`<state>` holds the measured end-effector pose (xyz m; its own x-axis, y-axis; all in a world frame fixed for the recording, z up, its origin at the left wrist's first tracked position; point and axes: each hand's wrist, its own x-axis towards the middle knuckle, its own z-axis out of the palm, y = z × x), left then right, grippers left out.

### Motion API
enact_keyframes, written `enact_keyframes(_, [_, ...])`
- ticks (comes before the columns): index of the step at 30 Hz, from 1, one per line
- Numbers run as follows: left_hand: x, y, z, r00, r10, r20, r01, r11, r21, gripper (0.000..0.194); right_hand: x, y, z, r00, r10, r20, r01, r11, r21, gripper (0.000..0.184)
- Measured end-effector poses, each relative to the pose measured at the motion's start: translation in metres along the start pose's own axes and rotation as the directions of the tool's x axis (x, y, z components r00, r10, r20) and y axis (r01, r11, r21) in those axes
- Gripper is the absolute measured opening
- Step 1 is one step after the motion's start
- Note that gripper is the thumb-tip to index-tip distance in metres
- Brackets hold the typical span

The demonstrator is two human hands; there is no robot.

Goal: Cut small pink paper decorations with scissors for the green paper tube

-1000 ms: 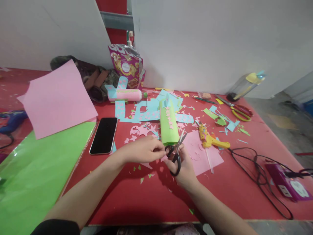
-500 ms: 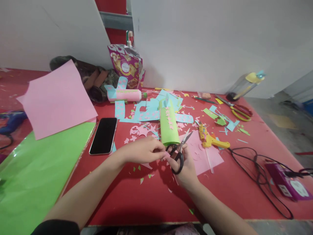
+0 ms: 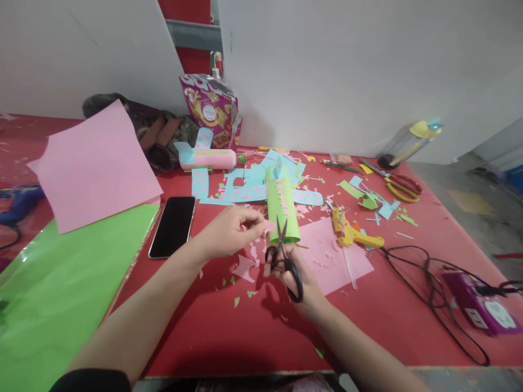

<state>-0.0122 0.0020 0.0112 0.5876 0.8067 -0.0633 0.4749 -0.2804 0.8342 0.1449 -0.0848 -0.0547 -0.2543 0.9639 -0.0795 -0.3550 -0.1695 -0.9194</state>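
- Currently the two hands are apart: the left hand (image 3: pixel 231 231) pinches a small pink paper piece (image 3: pixel 269 226) between thumb and fingertips, while the right hand (image 3: pixel 305 286) grips the scissors (image 3: pixel 282 235) by their black handles, the blades slightly parted and pointing to the far side.
- With the pinching fingers this near the blades, a hasty snip could nick a fingertip; the piece is so small that a wrong angle might spoil its outline.
- A slack pinch could drop it among the pink scraps (image 3: pixel 245 268) on the table (image 3: pixel 229 337), where it would be hard to pick out.
- The tips overlap the near end of the green tube (image 3: pixel 273 209) in view; contact cannot be told, but a stray push might scratch its paper or roll it.
- As for placing, the paper piece sits just left of the blades, the tube just beyond the right hand, the glue gun (image 3: pixel 347 234) farther right.
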Motion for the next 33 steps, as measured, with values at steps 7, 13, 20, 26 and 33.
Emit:
enact_keyframes(7, [0.0003,0.0013,0.0008,0.999,0.034,0.0,-0.034,0.994,0.101,0.026,-0.0014,-0.0011,0.0001,0.995,0.026,0.094,-0.023,0.999,-0.033,0.039])
enact_keyframes(13, [-0.0009,0.0016,0.0013,0.997,0.043,0.065,-0.055,0.979,0.198,0.027,-0.0008,-0.0033,0.0016,0.99,0.046,0.132,-0.045,0.999,-0.01,0.038])
enact_keyframes(20, [-0.0022,0.0013,0.0003,0.995,0.052,0.09,-0.071,0.972,0.222,0.029,-0.0005,-0.0026,0.0005,0.987,0.049,0.151,-0.048,0.999,-0.011,0.038])
enact_keyframes(26, [-0.0032,0.0006,-0.0017,0.992,0.076,0.101,-0.098,0.967,0.235,0.028,0.0001,-0.0022,0.0015,0.986,0.048,0.159,-0.051,0.999,0.011,0.037])
enact_keyframes(33, [-0.0036,0.0023,-0.0045,0.987,0.095,0.132,-0.126,0.959,0.254,0.029,0.0018,-0.0029,0.0021,0.986,0.031,0.166,-0.043,0.997,0.065,0.034])
